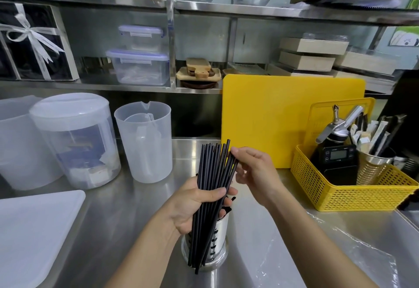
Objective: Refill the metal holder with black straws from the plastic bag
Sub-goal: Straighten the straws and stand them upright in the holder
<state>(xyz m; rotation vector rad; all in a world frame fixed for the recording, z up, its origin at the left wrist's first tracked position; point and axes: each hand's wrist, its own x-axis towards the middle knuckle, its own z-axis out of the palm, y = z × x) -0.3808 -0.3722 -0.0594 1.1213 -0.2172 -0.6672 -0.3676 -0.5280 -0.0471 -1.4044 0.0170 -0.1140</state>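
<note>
My left hand [195, 206] grips a bundle of black straws [213, 174] around its middle, held upright and slightly fanned. The lower ends of the straws hang in front of the perforated metal holder [217, 242], which stands on the steel counter and holds a few black straws. My right hand [254, 174] pinches the upper ends of the straws on the bundle's right side. A clear plastic bag [353, 249] lies flat on the counter to the right, under my right forearm.
A yellow basket [340, 194] with a scale and a utensil cup sits at the right. A yellow cutting board [272, 115] leans behind. Translucent pitchers [145, 142] and a lidded container [74, 140] stand at the left, and a white board [34, 231] lies at the front left.
</note>
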